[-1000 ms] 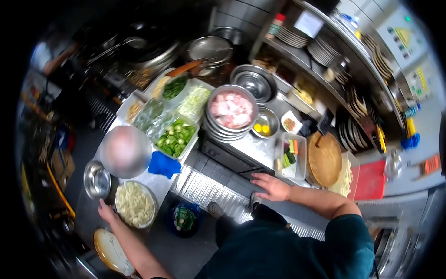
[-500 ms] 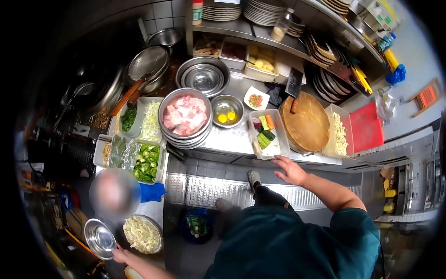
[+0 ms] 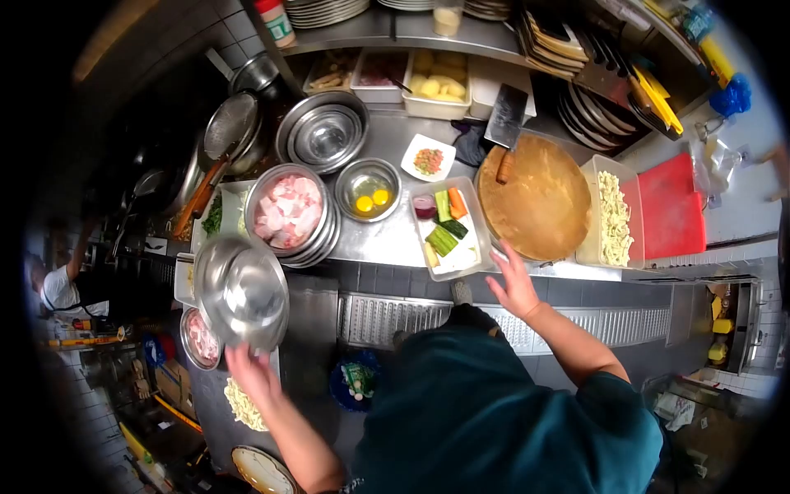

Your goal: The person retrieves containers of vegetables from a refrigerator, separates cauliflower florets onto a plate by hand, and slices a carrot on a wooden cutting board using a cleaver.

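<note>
My left hand (image 3: 255,375) grips the rim of a shiny metal bowl (image 3: 243,292), its thumb side blurred by motion. The bowl is held up over the left counter and hides part of the tubs there. Partly behind it sits a smaller metal bowl of raw meat (image 3: 201,339). Pale noodle-like strips (image 3: 244,405) lie below my left hand. My right hand (image 3: 517,284) has its fingers spread and holds nothing. It is at the counter's front edge, close to a plastic tub of cut vegetables (image 3: 461,262) and a round wooden chopping block (image 3: 539,198).
On the counter stand a metal bowl with two egg yolks (image 3: 369,191), a stacked bowl of raw meat chunks (image 3: 288,210) and nested metal bowls (image 3: 325,136). A cleaver (image 3: 505,119) rests on the block's far edge. Another person (image 3: 66,288) is at far left.
My left hand has brought the metal bowl up and to the right from the lower left. The head view has shifted, and another person now shows at left. My right hand stays spread.
</note>
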Demonstrator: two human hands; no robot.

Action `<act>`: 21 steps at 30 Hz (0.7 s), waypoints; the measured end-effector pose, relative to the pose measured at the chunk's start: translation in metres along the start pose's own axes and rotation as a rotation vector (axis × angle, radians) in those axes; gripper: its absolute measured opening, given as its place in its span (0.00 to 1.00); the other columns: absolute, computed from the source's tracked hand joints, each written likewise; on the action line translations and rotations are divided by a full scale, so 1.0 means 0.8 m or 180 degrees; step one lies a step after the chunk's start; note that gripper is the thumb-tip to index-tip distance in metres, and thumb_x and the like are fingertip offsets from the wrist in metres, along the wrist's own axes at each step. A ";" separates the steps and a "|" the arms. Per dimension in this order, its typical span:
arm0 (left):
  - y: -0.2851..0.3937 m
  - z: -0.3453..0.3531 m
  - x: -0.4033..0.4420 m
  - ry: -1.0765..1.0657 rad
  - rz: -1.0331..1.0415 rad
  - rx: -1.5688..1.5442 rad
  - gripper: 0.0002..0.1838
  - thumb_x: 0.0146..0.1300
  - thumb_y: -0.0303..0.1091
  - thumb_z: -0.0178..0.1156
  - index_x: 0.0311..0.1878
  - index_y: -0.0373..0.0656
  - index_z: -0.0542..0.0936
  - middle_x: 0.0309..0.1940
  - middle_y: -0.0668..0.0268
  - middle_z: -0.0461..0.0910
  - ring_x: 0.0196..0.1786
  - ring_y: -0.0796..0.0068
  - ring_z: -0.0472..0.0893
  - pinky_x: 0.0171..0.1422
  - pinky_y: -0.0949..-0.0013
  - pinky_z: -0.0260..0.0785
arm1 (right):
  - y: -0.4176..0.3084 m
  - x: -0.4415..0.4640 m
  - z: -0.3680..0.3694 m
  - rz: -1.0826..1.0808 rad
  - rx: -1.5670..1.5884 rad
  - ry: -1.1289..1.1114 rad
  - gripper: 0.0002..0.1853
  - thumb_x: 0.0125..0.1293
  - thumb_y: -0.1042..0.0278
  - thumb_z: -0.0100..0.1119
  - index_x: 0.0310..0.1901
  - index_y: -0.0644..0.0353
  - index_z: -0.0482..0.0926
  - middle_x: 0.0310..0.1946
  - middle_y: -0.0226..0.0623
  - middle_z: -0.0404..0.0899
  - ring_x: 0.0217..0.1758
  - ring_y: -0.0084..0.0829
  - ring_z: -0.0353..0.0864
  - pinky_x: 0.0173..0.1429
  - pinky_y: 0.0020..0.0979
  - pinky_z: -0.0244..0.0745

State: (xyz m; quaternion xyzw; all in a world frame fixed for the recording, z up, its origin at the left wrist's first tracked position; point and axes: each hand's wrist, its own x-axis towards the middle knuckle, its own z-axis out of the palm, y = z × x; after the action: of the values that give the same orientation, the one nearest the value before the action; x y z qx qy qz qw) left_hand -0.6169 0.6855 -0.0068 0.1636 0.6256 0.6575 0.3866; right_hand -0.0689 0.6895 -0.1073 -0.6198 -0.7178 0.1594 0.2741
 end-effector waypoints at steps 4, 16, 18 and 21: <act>-0.040 0.193 0.036 -0.0603 -0.0385 -0.0176 0.08 0.69 0.24 0.60 0.50 0.40 0.79 0.36 0.69 0.75 0.36 0.77 0.78 0.50 0.65 0.85 | 0.067 -0.001 -0.030 0.0505 0.0475 0.0048 0.19 0.67 0.68 0.69 0.58 0.61 0.81 0.62 0.49 0.80 0.65 0.53 0.80 0.69 0.44 0.77; -0.136 0.494 0.234 -0.0533 -0.0628 0.0053 0.28 0.75 0.41 0.65 0.61 0.24 0.71 0.53 0.47 0.78 0.49 0.55 0.84 0.58 0.62 0.87 | 0.221 -0.080 -0.171 0.1050 0.0129 0.1106 0.06 0.64 0.72 0.71 0.34 0.64 0.83 0.57 0.48 0.82 0.54 0.46 0.86 0.58 0.40 0.82; -0.148 0.508 0.190 -0.0489 -0.0230 0.0506 0.32 0.73 0.43 0.68 0.68 0.29 0.70 0.58 0.49 0.77 0.51 0.58 0.84 0.58 0.62 0.83 | 0.245 -0.092 -0.190 0.1239 0.0054 0.1293 0.09 0.65 0.72 0.70 0.31 0.64 0.80 0.54 0.48 0.83 0.52 0.47 0.86 0.56 0.41 0.82; -0.180 0.483 0.061 -0.1454 0.0600 0.1311 0.18 0.78 0.38 0.59 0.62 0.36 0.77 0.49 0.62 0.82 0.53 0.74 0.81 0.59 0.66 0.78 | 0.251 -0.099 -0.207 0.1661 0.0222 0.1256 0.09 0.66 0.73 0.70 0.31 0.63 0.80 0.51 0.46 0.84 0.50 0.49 0.86 0.55 0.42 0.82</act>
State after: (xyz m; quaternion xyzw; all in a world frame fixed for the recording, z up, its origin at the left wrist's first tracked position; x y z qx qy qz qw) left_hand -0.3346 0.9771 -0.0936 0.4390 0.6247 0.4964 0.4132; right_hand 0.1969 0.6302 -0.1049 -0.7919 -0.4620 0.1256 0.3789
